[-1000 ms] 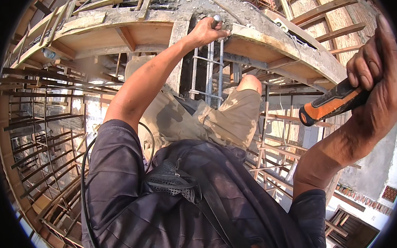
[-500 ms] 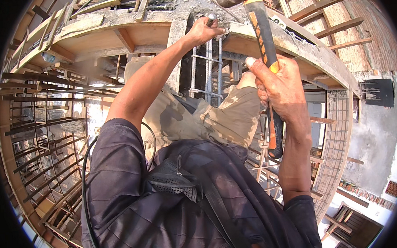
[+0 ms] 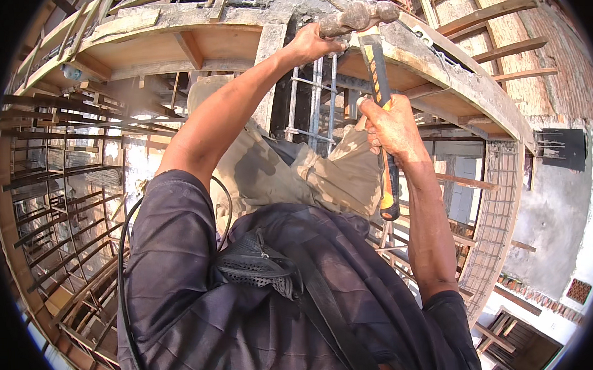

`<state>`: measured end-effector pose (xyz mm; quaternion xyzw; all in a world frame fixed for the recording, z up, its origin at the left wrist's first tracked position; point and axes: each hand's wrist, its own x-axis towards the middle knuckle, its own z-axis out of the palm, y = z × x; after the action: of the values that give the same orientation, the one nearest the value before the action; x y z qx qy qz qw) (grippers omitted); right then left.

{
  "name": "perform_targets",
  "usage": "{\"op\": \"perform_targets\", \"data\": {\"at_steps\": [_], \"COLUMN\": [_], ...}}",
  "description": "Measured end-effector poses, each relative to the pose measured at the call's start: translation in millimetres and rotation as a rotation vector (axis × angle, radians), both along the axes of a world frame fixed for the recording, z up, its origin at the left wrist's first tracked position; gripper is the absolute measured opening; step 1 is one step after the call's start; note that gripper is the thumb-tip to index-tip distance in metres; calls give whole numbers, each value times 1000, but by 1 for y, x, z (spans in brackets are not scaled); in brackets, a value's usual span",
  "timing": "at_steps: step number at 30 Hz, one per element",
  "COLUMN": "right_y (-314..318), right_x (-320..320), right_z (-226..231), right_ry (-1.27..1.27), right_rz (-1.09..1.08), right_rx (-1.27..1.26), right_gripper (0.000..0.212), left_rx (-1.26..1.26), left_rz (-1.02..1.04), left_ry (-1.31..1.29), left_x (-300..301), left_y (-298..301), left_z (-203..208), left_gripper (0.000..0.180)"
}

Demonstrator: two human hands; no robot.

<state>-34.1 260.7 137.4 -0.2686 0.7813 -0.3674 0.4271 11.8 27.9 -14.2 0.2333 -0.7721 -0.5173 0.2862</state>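
Note:
My right hand (image 3: 396,129) is wrapped round the black, yellow and orange handle of a hammer (image 3: 376,69). The hammer's worn steel head lies right over the front of my left hand (image 3: 305,46). That left hand is closed at the top of the column, where the concrete is broken and rough. In it is a chisel, its round end hidden behind the hammer head now; it showed above the fist a moment ago. Below the hand, steel reinforcing bars (image 3: 317,108) with tied cross-links run down between my knees.
Curved timber formwork (image 3: 151,46) stretches to either side of the column. Wooden scaffold poles (image 3: 64,168) stand over a drop at the left. At the right are a rebar cage (image 3: 493,223) and a grey wall (image 3: 543,220). A black cable (image 3: 123,272) hangs by my left arm.
The hammer has swung down and left, its head coming from above right onto the chisel end at my left hand. My left hand stays closed in about the same place.

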Motion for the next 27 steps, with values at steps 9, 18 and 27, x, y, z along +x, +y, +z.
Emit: {"op": "perform_targets", "data": {"at_steps": [9,18,27], "right_y": [7,-13,14], "right_x": [-12,0,11], "right_z": [194,29,118], "right_ry": [240,344,284], "right_rz": [243,-14,-17], "right_rx": [-830,-301,-583], "right_gripper": [15,28,18], "left_rx": [28,-48,113], "left_rz": [31,17,26], "left_ry": [-39,-17,-27], "left_x": [2,3,6], "left_y": [-4,-5,-10], "left_z": [0,-10,-17], "left_gripper": [49,36,48]}}
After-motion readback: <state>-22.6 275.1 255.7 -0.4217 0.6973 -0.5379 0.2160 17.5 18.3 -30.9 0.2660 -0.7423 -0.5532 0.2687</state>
